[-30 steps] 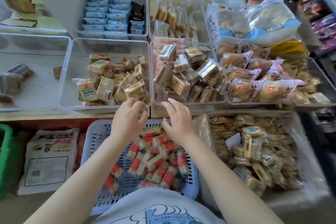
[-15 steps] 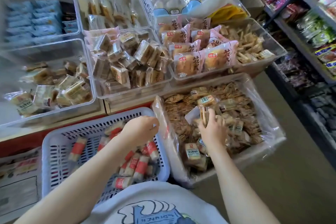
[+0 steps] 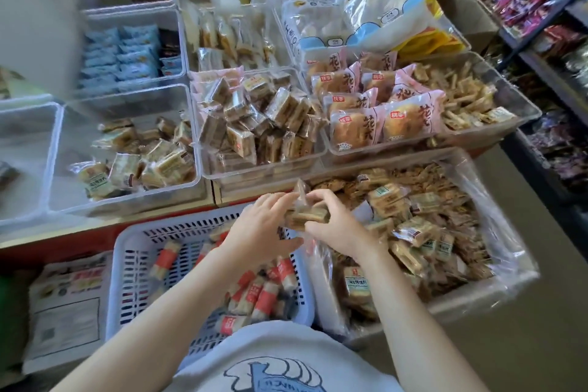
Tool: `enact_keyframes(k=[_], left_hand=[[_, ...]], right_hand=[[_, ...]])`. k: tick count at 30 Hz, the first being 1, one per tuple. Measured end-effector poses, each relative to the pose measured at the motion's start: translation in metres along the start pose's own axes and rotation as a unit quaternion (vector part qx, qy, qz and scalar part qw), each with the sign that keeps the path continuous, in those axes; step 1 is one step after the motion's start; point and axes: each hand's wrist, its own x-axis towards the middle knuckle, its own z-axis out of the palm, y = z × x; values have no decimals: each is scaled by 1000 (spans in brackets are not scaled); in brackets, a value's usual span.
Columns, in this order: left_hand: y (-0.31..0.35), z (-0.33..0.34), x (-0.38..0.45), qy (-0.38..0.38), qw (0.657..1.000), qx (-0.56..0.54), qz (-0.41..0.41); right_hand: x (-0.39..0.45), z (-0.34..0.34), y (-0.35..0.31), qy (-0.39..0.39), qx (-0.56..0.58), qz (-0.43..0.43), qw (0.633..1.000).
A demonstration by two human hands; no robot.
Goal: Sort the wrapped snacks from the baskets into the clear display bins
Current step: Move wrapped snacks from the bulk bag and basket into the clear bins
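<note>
Shop shelves (image 3: 525, 3) climb the right side, and clear display bins (image 3: 197, 149) sit in rows in front of us. We've got both hands together over the gap between the blue basket (image 3: 133, 264) and the plastic-lined basket (image 3: 496, 251). Our right hand (image 3: 337, 226) is curled under a small stack of wrapped snacks (image 3: 307, 216), brown squares in clear film, and our left hand (image 3: 264, 226) closes in on the stack's near end, fingers touching the wrappers. So the snacks are up in the air between our palms, just short of the bins' front rims.

The trick now, we'd say, is to square the stack before carrying it: press lightly from both ends so no packet slides out, since the film looks slippery. The bin with tan squares (image 3: 261, 127) straight ahead looks like the closest match, though blur stops us reading the labels, so we should check the wrapper against the bin before letting go. Red-banded sticks (image 3: 254, 293) wait in the blue basket below our left arm.
</note>
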Motion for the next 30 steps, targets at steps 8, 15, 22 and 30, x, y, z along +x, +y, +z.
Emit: enact_keyframes(k=[8, 15, 22, 30], left_hand=[[-93, -30, -57, 27, 968, -140, -204], [-193, -78, -82, 173, 923, -165, -302], [-268, -119, -43, 183, 928, -72, -316], [-281, -106, 12, 32, 960, -36, -274]], right_hand=[[50, 92, -72, -62, -3, -28, 998], [124, 156, -97, 46, -266, -188, 944], [146, 185, -75, -9, -509, -143, 848], [148, 181, -80, -32, -523, -127, 842]])
